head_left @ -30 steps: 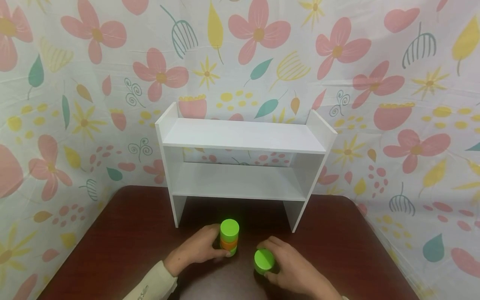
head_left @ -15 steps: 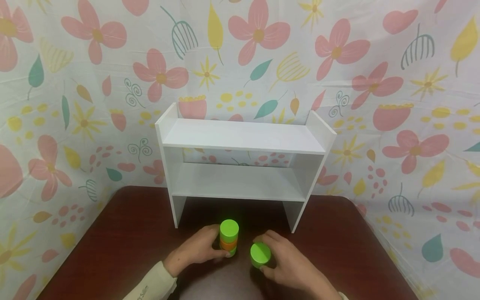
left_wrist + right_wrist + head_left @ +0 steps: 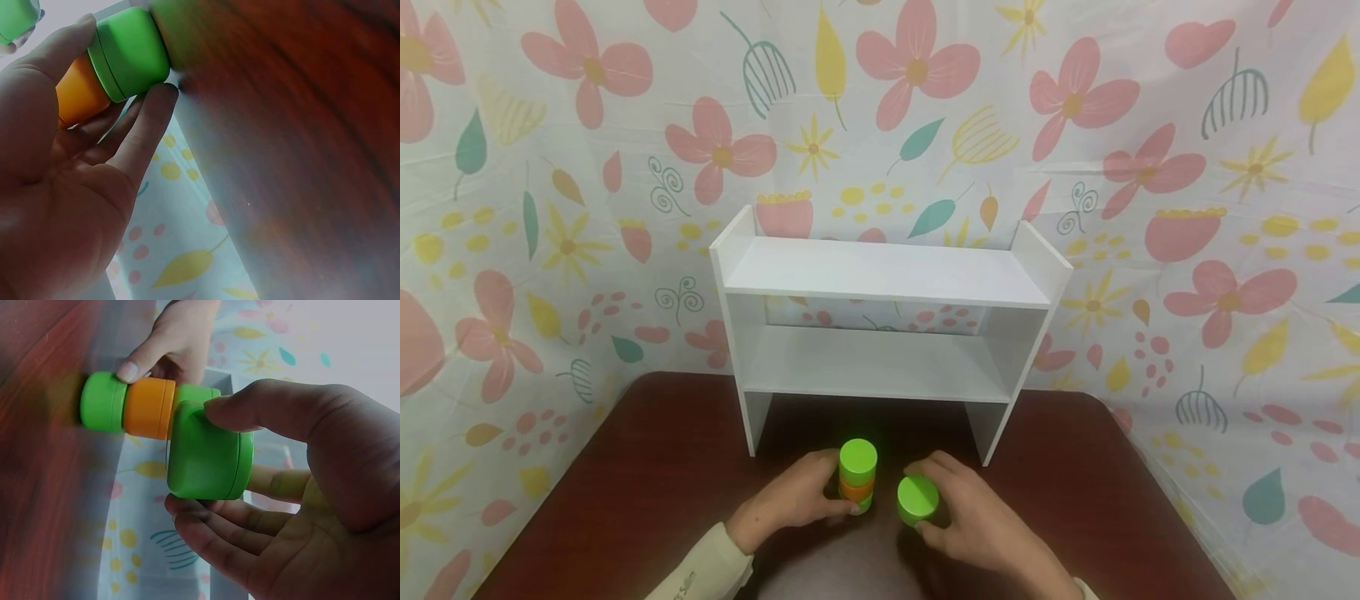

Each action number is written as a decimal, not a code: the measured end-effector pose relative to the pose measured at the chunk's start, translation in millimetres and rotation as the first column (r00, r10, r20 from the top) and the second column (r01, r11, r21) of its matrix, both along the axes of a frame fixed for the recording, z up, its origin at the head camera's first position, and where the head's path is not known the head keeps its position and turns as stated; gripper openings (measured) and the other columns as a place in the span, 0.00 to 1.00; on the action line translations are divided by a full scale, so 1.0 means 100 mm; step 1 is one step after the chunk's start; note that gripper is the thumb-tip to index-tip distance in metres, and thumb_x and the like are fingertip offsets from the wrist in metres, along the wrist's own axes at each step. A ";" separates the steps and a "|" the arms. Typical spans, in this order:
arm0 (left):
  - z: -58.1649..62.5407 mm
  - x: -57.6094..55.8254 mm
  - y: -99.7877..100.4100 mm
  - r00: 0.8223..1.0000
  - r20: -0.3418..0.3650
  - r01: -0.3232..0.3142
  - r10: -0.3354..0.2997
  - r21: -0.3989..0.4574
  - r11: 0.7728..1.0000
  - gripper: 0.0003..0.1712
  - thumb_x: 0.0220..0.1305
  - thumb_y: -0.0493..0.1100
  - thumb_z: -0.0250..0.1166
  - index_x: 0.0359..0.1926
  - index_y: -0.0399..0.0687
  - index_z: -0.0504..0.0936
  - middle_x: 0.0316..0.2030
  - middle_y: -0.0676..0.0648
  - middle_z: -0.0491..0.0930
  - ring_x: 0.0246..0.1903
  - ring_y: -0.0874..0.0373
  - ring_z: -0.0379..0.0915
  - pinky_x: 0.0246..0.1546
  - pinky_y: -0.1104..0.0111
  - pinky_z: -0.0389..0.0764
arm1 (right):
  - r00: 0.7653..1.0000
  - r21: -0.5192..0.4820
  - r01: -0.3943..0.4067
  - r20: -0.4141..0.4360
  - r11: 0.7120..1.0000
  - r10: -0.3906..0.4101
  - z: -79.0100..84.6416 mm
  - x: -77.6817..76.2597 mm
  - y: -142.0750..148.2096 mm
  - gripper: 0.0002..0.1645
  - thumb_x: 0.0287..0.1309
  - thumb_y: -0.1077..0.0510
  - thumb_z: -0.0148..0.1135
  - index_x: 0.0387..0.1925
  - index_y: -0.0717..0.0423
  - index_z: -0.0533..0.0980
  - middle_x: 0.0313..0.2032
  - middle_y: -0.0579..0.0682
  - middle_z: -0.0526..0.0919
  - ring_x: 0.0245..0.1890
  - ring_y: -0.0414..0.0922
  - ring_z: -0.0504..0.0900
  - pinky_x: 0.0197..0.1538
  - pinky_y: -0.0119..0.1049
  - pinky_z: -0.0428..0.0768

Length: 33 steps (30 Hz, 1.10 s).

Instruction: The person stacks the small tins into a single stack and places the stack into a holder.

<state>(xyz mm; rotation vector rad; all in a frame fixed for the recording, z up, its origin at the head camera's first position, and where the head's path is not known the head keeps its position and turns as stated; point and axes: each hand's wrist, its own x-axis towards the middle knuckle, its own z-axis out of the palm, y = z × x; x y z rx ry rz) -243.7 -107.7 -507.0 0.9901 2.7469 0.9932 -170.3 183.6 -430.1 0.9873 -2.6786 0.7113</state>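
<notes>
In the head view, a stack of small round lidded jars [image 3: 857,463] stands upright on the table, green at the bottom, orange in the middle, green on top. My left hand [image 3: 797,493] holds it low down, with thumb and fingers on either side of the bottom green jar [image 3: 132,55]. The orange jar [image 3: 147,407] sits right above that one. To the right of the stack, my right hand [image 3: 973,512] grips a separate green jar [image 3: 209,453] between thumb and fingers, raised off the table with its lid facing up. A gap separates this jar from the stack.
A white two-tier shelf [image 3: 880,358] stands on the dark red-brown table [image 3: 647,467] just behind the hands. Its side panels reach down to the tabletop. A flower-patterned cloth [image 3: 917,108] hangs behind the table and along both sides.
My right hand has moved left and away from me with its green jar, closer to the stack. My left hand and the stack have stayed nearly still.
</notes>
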 end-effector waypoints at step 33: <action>0.00 0.00 0.00 1.000 -0.008 0.026 -0.026 0.025 0.999 0.28 0.61 0.54 0.81 0.59 0.60 0.80 0.49 0.63 0.82 0.52 0.67 0.79 0.59 0.62 0.82 | 1.000 -0.065 0.012 -0.028 0.998 -0.014 0.18 -0.08 -0.16 0.36 0.47 0.60 0.83 0.60 0.47 0.80 0.50 0.38 0.79 0.47 0.35 0.78 0.51 0.36 0.82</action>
